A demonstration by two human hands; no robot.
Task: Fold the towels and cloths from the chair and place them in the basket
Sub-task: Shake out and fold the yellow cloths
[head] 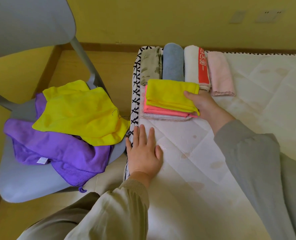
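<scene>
Towels (171, 66) sit folded beyond right fingers (189, 95) pinching a folded yellow cloth (169, 94); left fingers (142, 135) lie spread, two unfolded cloths (78, 110) beside them.

A plain yellow wall (143, 18) fills the top of the view, with two pale wall plates (237, 16) set side by side high on the right, too blurred to read. A brown wooden skirting board (109, 45) runs along its foot. The floor (95, 66) is a tan-yellow. A grey plastic chair (31, 23) stands on the left, just beside a white quilted mattress (247, 110), faintly stained, whose side carries a black-and-white patterned edge band (136, 94). The light is soft and even, without hard shadows.
</scene>
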